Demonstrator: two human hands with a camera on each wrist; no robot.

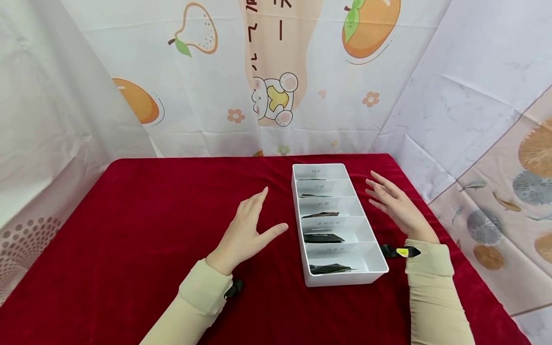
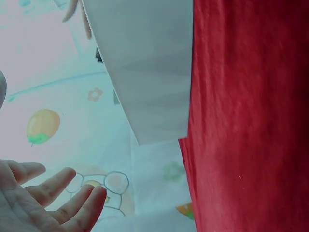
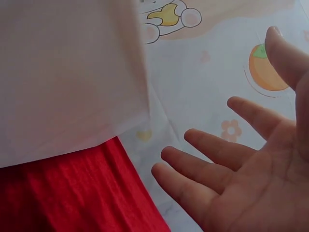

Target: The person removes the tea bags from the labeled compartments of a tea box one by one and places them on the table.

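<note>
A long white box (image 1: 345, 279) divided into several labelled compartments stands on the red cloth, right of centre. Thin dark packets (image 1: 323, 238) lie in its compartments, larger in the near ones. My left hand (image 1: 242, 231) hovers to the left of the box, thumb spread and fingers straight, touching nothing. On the other side my right hand (image 1: 398, 208) is held apart from the box with its fingers extended and nothing in it. The wrist views show each palm, the left hand (image 2: 53, 203) and the right hand (image 3: 241, 179), beside the box's outer wall.
Red velvet cloth (image 1: 129, 249) covers the table. A white printed curtain (image 1: 194, 105) hangs behind it, and another patterned curtain (image 1: 496, 215) closes off the right side. At the left edge is a white perforated surface (image 1: 30, 244). Each wrist wears a dark strap.
</note>
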